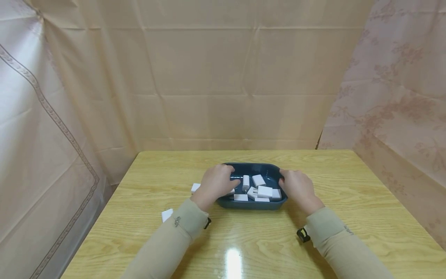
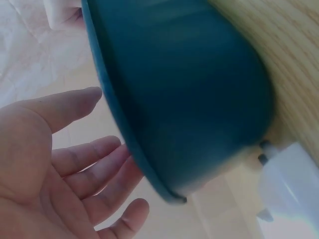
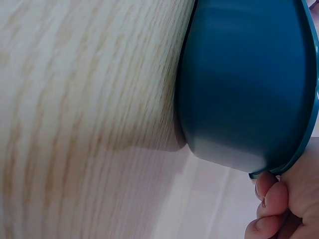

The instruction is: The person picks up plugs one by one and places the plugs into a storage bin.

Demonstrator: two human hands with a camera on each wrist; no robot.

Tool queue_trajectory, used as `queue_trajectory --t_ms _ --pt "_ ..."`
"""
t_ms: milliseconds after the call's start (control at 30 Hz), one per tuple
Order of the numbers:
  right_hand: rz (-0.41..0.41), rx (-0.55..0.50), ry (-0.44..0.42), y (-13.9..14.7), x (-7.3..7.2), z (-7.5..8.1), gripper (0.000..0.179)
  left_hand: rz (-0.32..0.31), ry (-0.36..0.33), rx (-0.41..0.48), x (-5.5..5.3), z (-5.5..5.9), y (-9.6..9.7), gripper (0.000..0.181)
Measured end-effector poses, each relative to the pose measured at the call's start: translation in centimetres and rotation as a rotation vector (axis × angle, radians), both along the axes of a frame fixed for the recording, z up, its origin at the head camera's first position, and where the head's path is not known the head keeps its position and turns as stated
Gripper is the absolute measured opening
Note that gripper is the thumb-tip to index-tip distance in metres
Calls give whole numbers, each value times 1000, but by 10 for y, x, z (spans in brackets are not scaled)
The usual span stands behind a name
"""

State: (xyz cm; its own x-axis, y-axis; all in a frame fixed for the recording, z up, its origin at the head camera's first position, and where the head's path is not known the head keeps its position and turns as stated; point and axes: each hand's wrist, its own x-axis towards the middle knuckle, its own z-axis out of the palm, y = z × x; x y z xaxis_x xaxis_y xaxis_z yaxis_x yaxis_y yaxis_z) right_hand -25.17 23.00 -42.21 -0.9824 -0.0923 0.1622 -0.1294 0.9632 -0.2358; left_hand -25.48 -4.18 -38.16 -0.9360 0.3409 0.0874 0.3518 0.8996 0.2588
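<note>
A dark blue-green rectangular container (image 1: 251, 206) stands on the table with several white charger plugs (image 1: 265, 192) lying loose inside. My right hand (image 1: 299, 189) grips its right rim, and in the right wrist view the curled fingers (image 3: 274, 199) show at the rim's corner. Over the left end is my left hand (image 1: 216, 182), thumb and finger reaching above the inside. The left wrist view shows that hand's fingers (image 2: 94, 174) spread and loosely bent at the rim, partly hidden behind it. Whether they touch a plug is hidden.
Two white charger plugs lie on the wooden table (image 1: 254, 240) left of the container: one plug (image 1: 196, 188) beside my left hand, another plug (image 1: 167, 214) nearer me by the left sleeve. A beige cloth (image 1: 230, 77) hangs behind the table.
</note>
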Motion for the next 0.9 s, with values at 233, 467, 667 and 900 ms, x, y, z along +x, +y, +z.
queue_trajectory --t_ms 233,467,667,900 --pt "-6 -3 -10 -1 0 0 40 3 -12 23 7 4 -13 49" --pt "0 2 2 -1 0 0 40 -15 -2 2 14 9 -27 50" --pt "7 5 10 -1 1 0 40 -24 -1 -3 17 9 -38 52" --pt "6 3 17 -1 1 0 40 -16 -3 -1 22 8 -55 52"
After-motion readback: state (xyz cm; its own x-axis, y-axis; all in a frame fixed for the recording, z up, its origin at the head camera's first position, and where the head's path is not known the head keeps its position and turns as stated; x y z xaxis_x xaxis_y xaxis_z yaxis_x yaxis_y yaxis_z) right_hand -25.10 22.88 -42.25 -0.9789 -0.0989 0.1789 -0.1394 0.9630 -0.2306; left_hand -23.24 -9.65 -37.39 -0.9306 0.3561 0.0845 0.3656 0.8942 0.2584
